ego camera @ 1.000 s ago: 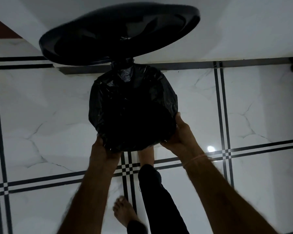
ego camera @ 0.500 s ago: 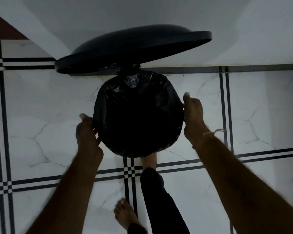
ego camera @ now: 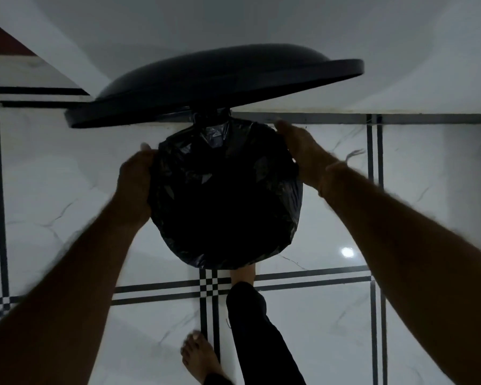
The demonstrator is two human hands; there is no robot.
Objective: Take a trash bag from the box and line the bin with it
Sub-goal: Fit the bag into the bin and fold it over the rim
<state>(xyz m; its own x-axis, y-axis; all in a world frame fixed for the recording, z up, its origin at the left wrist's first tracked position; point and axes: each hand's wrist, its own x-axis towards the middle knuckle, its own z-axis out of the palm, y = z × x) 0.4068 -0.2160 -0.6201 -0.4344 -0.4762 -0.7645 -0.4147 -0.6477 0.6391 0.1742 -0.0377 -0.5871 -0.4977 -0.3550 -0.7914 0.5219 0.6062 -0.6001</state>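
Marble floor tiles (ego camera: 67, 176) below, your left hand (ego camera: 135, 184) and right hand (ego camera: 303, 159) each grip the black trash bag (ego camera: 225, 195) at its edge under the raised bin lid (ego camera: 214, 81), inside too dark to read.

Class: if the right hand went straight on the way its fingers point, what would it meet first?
The right hand, on the bag, would probably meet the raised lid first; depth is unclear, so it could pass beneath.

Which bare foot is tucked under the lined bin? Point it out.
The farther bare foot, its toes hidden beneath the black plastic trash bag; the nearer bare foot stands clear on the white tile floor, toes showing.
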